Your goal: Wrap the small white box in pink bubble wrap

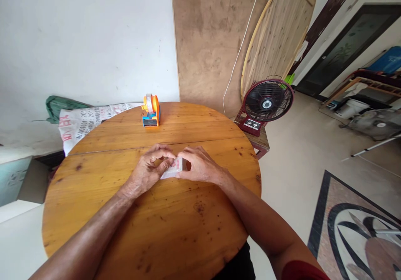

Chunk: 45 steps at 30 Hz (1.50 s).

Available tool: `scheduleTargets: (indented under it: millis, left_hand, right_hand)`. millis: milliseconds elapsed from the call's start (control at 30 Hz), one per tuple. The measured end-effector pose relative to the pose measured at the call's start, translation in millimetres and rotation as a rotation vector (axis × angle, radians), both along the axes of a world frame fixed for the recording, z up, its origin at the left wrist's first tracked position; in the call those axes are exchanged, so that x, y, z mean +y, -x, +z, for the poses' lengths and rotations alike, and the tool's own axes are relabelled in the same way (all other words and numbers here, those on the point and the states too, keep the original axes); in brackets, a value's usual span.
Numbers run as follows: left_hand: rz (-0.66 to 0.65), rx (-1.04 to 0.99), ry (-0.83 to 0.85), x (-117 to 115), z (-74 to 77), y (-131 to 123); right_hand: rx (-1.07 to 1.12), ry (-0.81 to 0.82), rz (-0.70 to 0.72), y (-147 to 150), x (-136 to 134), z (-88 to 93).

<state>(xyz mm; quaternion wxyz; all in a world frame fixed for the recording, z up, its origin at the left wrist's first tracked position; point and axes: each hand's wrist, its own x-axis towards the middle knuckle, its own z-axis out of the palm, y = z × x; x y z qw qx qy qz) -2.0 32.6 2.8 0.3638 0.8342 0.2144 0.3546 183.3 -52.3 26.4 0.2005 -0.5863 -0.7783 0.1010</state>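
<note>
Small box (pixel 178 164), clamped in the grip of the right hand (pixel 202 166), is best steadied against the table (pixel 169 230) while the left hand (pixel 149 166), its closure impossible to tell, works gently.

Free tabletop (pixel 188 221) nearside, tape dispenser (pixel 152 112) ahead

"What sort of place is this?"

"A room in a home, by the look of it: a round wooden tabletop (pixel 188 225), a household fan (pixel 267 104) on a wooden stool (pixel 260 143) just beyond its far right edge."

"And farther off?"

"Past the right edge, a dark-framed glass door (pixel 344 46) and a decorative inlay (pixel 372 246) in the pale floor (pixel 291 163)."
</note>
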Motion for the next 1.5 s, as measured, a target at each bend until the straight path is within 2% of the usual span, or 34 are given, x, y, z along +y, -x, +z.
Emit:
scheduleTargets:
  millis: [600,967,1500]
  left_hand:
    - [-0.017,-0.049,0.043,-0.8,4.3,0.0]
    - [-0.011,-0.024,0.03,0.2,1.2,1.2]
    - [-0.028,0.028,0.054,-3.0,5.9,1.5]
  right_hand:
    - [0.02,0.008,-0.013,1.8,0.7,2.8]
    - [-0.003,0.015,-0.011,1.5,1.3,2.2]
    - [0.012,-0.008,0.004,-0.7,1.4,-2.6]
